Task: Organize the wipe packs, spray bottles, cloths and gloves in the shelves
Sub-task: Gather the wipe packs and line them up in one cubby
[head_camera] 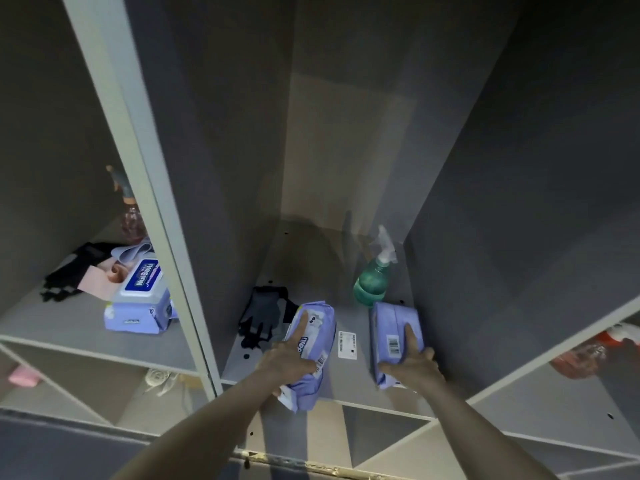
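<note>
left hand (290, 363) gripping a wipe pack (310, 353) at the shelf (349, 315) front edge | right hand (412, 367) gripping another pack (394, 332) by the right wall | imo slide both back, square them together, don't bump the green bottle (372, 282) or gloves (265, 315)

Red bottle (588, 355) — half-hidden by divider
</note>
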Demonstrator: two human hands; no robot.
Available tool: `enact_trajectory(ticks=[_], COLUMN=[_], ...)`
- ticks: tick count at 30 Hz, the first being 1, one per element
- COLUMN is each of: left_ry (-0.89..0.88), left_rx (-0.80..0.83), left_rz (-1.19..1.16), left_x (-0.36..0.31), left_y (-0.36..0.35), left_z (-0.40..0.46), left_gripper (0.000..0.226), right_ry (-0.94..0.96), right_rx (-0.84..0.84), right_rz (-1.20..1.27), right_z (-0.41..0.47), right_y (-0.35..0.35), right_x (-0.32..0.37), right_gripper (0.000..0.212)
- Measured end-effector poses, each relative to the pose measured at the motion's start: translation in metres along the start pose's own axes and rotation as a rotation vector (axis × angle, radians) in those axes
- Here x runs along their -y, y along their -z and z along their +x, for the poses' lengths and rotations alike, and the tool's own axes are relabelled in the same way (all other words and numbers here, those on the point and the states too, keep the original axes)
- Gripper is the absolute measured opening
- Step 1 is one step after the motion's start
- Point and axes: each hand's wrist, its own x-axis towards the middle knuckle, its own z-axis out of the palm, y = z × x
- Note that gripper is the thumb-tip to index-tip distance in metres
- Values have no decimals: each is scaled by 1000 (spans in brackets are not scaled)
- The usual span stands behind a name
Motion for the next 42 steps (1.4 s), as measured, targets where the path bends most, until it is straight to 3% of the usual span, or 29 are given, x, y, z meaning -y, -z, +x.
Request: enact_trajectory(ticks=[3,7,9,14,18,20,22,24,27,30,33,38,42], left_ry=[24,64,77,40,12,-1,-18,-46,-57,-37,-41,-19,-81], left_rx=[-21,-67,-60,-37,-6,-2,-16,-20,62,105,94,246,270], left_rz=[5,75,62,-44,-46,-51,-94,-168,-353,-362,-325,-418,-316], left_x=[4,6,5,11,13,7,0,-7,-15,-22,-27,-56,-77], left_y=[-5,-13,-13,-12,-8,-6,-7,-9,-9,-8,-11,-29,-53], left_z=[-1,-3,-4,1,5,6,7,7,6,6,10,8,8], left_gripper=[96,103,110,107,106,106,102,96,87,83,81,74,74], right_ry=[-35,18,39,151,148,104,94,188,308,290,318,294,238], right_rx=[-37,-111,-45,224,430,378,126,-1,-6,-10,-108,-196,-216], right_rz=[-48,-11,104,669,827,899,874,767,477,194,105,-47,-105], right_z=[-7,-11,-9,-12,-15,-15,-14,-19,-36,-42,-47,-53,-54], right_y=[-11,-21,-18,-1,8,1,-7,-10,-11,-14,-17,-10,-4], right_x=[7,2,-6,-31,-53,-61,-64,-59,-42,-32,-31,-44,-48], right_gripper=[124,109,105,89,76,64,62,69,63,83,80,73,66])
